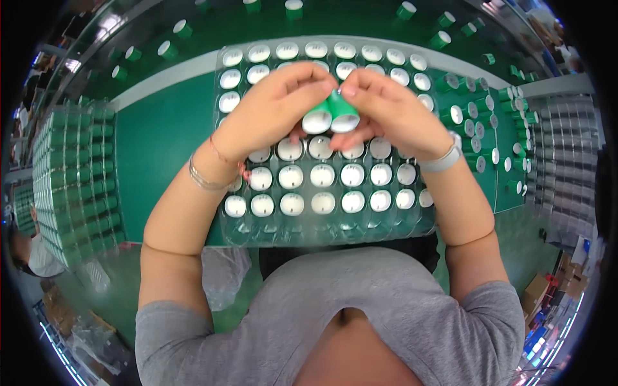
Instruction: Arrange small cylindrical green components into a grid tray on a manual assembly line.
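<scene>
Clamps left green cylinder (317, 119) in left hand (290, 98), right green cylinder (344, 116) in right hand (388, 108); holds both side by side at twelve o'clock, above clear tray (328, 238) of white-topped cylinders (353, 201); sees loose cylinders (456, 114) at two o'clock, stacked trays (80, 186) at nine.

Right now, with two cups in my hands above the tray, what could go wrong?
Held between the left hand and right hand, the cups might slip onto the tray. Swung outward, the right hand could knock the loose cups right of the tray. Your left elbow might bump the stack on your left.
</scene>
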Demonstrator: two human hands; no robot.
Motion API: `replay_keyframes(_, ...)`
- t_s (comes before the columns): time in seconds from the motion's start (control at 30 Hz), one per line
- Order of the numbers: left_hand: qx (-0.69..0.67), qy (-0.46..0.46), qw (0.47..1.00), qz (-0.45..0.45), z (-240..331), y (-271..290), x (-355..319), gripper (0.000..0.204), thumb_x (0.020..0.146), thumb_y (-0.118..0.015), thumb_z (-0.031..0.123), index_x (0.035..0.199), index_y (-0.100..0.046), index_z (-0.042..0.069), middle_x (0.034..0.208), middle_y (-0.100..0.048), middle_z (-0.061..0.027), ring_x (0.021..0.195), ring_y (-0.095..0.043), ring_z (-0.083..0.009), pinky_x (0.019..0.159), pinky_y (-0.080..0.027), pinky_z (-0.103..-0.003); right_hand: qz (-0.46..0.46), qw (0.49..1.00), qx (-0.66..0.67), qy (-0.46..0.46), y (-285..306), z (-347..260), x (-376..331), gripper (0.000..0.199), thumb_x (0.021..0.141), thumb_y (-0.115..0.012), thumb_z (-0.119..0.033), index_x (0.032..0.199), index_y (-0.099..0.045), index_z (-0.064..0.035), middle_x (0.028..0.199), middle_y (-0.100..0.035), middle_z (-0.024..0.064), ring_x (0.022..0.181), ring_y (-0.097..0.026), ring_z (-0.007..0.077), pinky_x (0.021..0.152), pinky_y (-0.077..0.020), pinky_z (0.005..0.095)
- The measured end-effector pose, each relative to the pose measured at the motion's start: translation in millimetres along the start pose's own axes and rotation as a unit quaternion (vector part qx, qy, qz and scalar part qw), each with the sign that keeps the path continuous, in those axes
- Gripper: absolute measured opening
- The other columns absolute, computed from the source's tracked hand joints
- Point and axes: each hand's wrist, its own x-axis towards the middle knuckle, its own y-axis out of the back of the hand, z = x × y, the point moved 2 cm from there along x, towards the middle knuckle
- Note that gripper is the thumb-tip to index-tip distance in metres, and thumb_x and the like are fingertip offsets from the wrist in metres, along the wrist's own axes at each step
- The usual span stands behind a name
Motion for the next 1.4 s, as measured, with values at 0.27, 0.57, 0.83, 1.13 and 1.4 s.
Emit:
replay_keyframes(0.27,-0.093,-0.069,0.987,0.113,1,15,-1,0.033,0.096,-0.061,0.027,0.114,-0.062,0.000,0.094,-0.065,-0.0037,0.079,-0.063,-0.0106,0.074,-0.053,-0.024,0.063,0.988,-0.070,0.119,6,-5,-4,0.037,0.096,-0.052,-0.015,0.131,-0.049,-0.0036,0.113,-0.061,0.0057,0.101,-0.060,0.0141,0.080,-0.0485,0.0262)
replay_keyframes(0.57,-0.213,-0.101,0.961,0.148,-9,34,5,0.035,0.100,-0.052,0.026,0.120,-0.057,-0.001,0.101,-0.063,-0.0055,0.086,-0.063,-0.0171,0.088,-0.051,-0.032,-0.085,0.874,-0.394,0.272,-92,-3,-29,0.033,0.076,-0.077,-0.006,0.105,-0.061,-0.0028,0.107,-0.061,0.0075,0.082,-0.061,0.0142,0.060,-0.0512,0.0237)
replay_keyframes(0.83,-0.214,-0.121,0.958,0.145,-8,32,5,0.036,0.093,-0.064,0.031,0.104,-0.061,-0.004,0.084,-0.061,-0.0061,0.078,-0.065,-0.0159,0.076,-0.056,-0.027,-0.205,0.808,-0.485,0.263,-164,44,0,0.031,0.085,-0.068,-0.026,0.093,-0.052,-0.0009,0.092,-0.054,0.0142,0.080,-0.061,0.0297,0.067,-0.0514,0.0400)
replay_keyframes(1.13,-0.221,-0.131,0.957,0.133,-7,32,6,0.036,0.093,-0.064,0.029,0.110,-0.062,-0.003,0.086,-0.062,-0.0045,0.079,-0.065,-0.0152,0.078,-0.055,-0.027,0.058,0.760,-0.501,0.409,-116,7,-2,0.034,0.073,-0.081,-0.017,0.091,-0.055,-0.0039,0.088,-0.052,0.0063,0.063,-0.051,0.0147,0.052,-0.0428,0.0259)
replay_keyframes(1.4,-0.233,-0.081,0.969,-0.024,-7,28,2,0.034,0.098,-0.056,0.031,0.109,-0.062,0.000,0.094,-0.065,-0.0048,0.084,-0.065,-0.0102,0.080,-0.053,-0.023,0.252,0.774,-0.423,0.398,-44,-23,11,0.045,0.071,-0.080,-0.011,0.109,-0.057,-0.0024,0.105,-0.054,0.0085,0.066,-0.054,0.0151,0.059,-0.0462,0.0271)
